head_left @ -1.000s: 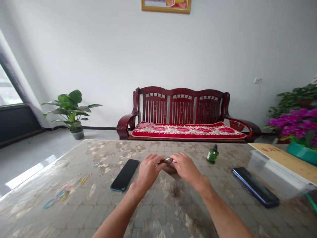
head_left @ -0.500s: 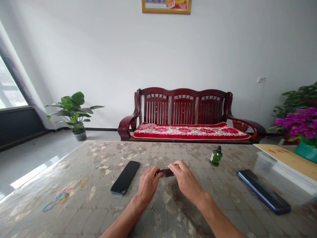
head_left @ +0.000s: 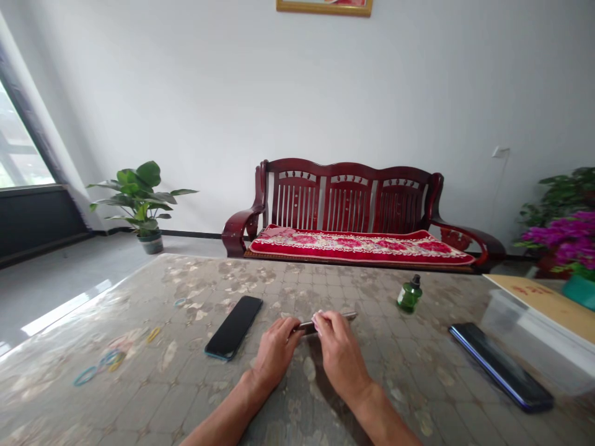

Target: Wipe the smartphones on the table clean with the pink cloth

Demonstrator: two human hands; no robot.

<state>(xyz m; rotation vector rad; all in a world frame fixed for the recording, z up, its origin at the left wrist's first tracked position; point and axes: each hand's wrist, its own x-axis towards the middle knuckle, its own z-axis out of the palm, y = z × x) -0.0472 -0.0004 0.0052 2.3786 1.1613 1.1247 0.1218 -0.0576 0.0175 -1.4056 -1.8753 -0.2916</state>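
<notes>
Above the middle of the table, a thin phone is seen nearly edge-on, its far end showing past my right fingers. My left hand is closed on its left end, thumb and fingers pinching the edge. Closed fingers of my right hand press a small white tissue against the phone; most of the tissue is hidden. Left of my hands a black phone lies face up on the table. A green bottle with a black cap stands to the right.
Another dark phone with a blue edge lies at the right, beside a clear plastic box. Several coloured rubber bands lie at the left on the patterned tablecloth. A wooden bench stands beyond the table.
My right hand has slid left and nearer along the phone, exposing its right end. The phone now tilts up to the right. The view has shifted slightly.
</notes>
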